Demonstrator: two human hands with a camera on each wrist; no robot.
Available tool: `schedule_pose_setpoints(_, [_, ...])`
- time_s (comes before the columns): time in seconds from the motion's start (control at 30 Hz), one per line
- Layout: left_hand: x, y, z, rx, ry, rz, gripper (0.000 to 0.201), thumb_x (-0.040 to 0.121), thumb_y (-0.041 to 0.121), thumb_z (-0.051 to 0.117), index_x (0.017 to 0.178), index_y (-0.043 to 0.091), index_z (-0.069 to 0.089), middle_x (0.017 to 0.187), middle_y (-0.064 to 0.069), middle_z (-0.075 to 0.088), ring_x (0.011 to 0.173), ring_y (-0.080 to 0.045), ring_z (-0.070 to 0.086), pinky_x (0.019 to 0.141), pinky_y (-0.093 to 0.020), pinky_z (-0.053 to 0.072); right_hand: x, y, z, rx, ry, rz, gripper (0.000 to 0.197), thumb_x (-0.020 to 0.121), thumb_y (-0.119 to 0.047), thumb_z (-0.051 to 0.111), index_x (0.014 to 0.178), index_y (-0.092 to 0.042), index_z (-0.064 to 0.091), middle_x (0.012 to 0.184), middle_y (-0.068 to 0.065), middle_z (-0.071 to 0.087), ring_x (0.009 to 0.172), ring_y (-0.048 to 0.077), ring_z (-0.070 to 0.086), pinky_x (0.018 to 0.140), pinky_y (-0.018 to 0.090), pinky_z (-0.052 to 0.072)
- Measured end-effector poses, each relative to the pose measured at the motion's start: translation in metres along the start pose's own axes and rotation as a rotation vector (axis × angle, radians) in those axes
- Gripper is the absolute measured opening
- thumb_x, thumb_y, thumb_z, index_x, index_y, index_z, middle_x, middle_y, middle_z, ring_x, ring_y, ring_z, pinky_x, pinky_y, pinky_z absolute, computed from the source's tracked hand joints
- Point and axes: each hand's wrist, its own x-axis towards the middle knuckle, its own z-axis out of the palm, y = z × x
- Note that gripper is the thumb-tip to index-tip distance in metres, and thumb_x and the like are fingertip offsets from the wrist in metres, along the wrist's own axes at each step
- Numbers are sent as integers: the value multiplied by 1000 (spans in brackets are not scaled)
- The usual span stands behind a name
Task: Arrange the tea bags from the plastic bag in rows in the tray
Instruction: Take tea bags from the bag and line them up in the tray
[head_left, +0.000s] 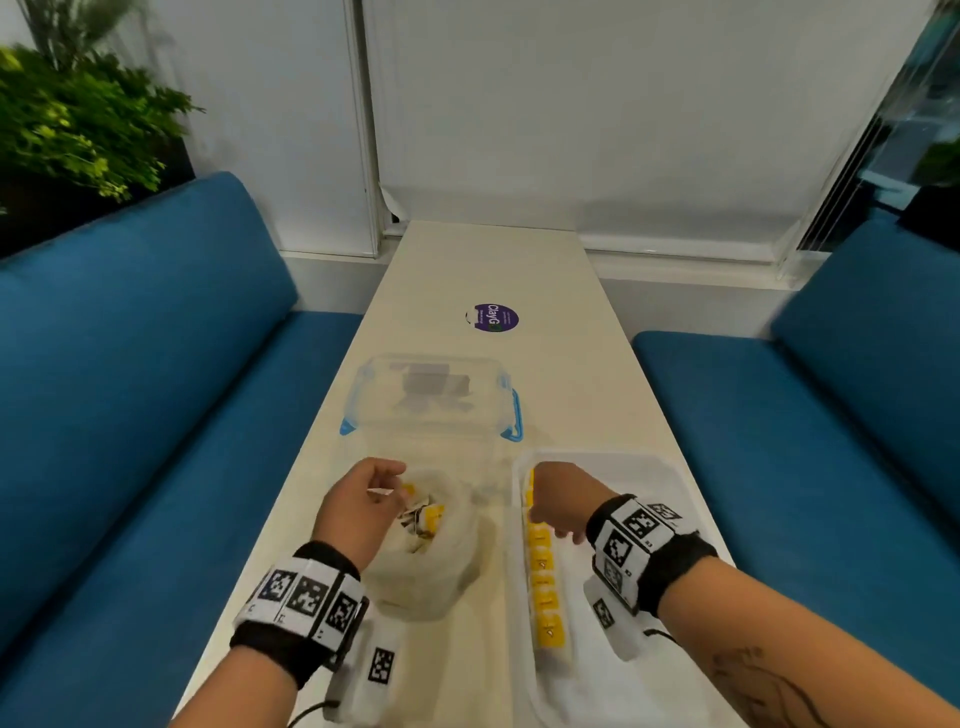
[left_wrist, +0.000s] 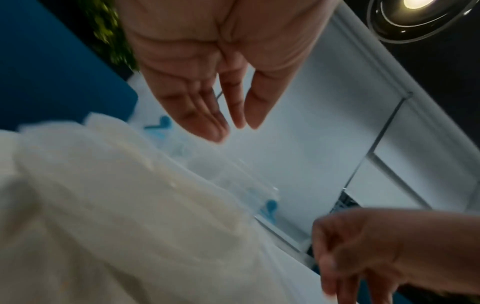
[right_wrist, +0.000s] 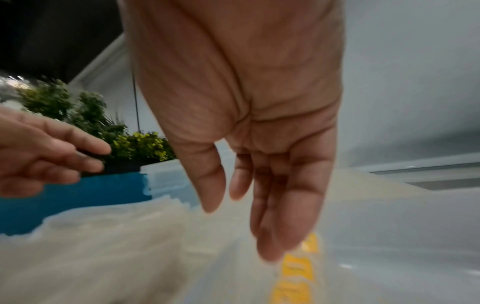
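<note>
A crumpled clear plastic bag (head_left: 431, 577) (left_wrist: 103, 205) lies on the table with several yellow and white tea bags (head_left: 428, 517) in its open mouth. My left hand (head_left: 387, 483) (left_wrist: 233, 123) hovers over that mouth, fingers relaxed and holding nothing. To the right sits a white tray (head_left: 623, 460) (right_wrist: 389, 246) with one row of yellow tea bags (head_left: 543, 582) (right_wrist: 296, 267) along its left wall. My right hand (head_left: 550, 525) (right_wrist: 241, 226) is just above the far part of that row, fingers straight, pointing down and empty.
A clear lidded container (head_left: 431, 415) with blue clips stands just beyond the bag. A purple round sticker (head_left: 492, 318) lies farther up the narrow cream table (head_left: 571, 322). Blue benches (head_left: 130, 389) flank both sides. A green plant (head_left: 67, 119) is at the back left.
</note>
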Motion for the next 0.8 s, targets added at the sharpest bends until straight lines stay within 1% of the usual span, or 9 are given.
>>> schedule_pose_setpoints(0.1, [17,-16,-14,230,101,-6,23,87,10,59,104,26,61,120,-3,49,109,-21,51,86,-26,45,8,-33,3,42,164,-201,12,89,-9,53,100,-6,50,98,9,56,87,24,52,71,30,42])
schedule_pose_setpoints(0.17, [27,-28,-16,328,107,-62,24,85,13,61,101,31,63,132,-6,45,122,-25,43,101,-33,38,15,-57,13,102,182,-303,21,86,-5,54,107,-8,54,111,11,57,98,26,53,79,30,42])
schedule_pose_setpoints(0.2, [30,-33,-15,357,93,-111,26,85,13,61,102,32,63,137,-7,41,127,-26,39,104,-34,35,19,-68,19,98,171,-339,25,84,-3,54,109,-9,55,114,11,56,103,27,53,82,31,43])
schedule_pose_setpoints(0.3, [40,-54,-16,384,11,-241,33,83,10,59,109,30,64,143,-9,35,127,-29,42,107,-35,37,29,-93,35,-15,93,-411,35,84,-4,56,119,-9,55,121,12,53,112,29,50,91,36,44])
schedule_pose_setpoints(0.4, [49,-70,-21,338,-72,-249,43,82,5,55,118,27,61,135,-10,48,113,-28,56,99,-37,46,34,-109,46,-229,141,-478,35,84,-9,58,119,-8,57,118,14,53,111,31,46,90,39,44])
schedule_pose_setpoints(0.5, [47,-67,-27,321,-112,-194,52,87,-5,43,134,17,48,142,-7,41,128,-24,44,104,-29,34,37,-121,54,-370,165,-546,35,81,-9,57,115,-6,60,113,13,53,107,30,47,85,38,46])
schedule_pose_setpoints(0.6, [43,-66,-28,265,-110,-139,55,89,-12,32,138,10,41,146,-6,34,134,-19,35,105,-21,26,41,-132,61,-304,2,-518,43,80,-15,63,122,-8,55,118,13,51,109,30,50,89,40,48])
schedule_pose_setpoints(0.7, [42,-69,-25,224,-82,-86,51,90,-12,33,136,8,43,145,-5,35,132,-18,37,96,-12,25,47,-134,72,-299,-56,-513,48,84,-24,62,129,-16,48,125,11,50,114,31,50,94,41,45])
schedule_pose_setpoints(0.8, [38,-71,-25,212,-62,-56,58,85,-16,37,136,9,43,145,-4,35,133,-16,36,99,-11,22,53,-129,79,-392,-52,-497,43,87,-28,56,129,-21,48,131,8,48,120,31,46,94,40,41])
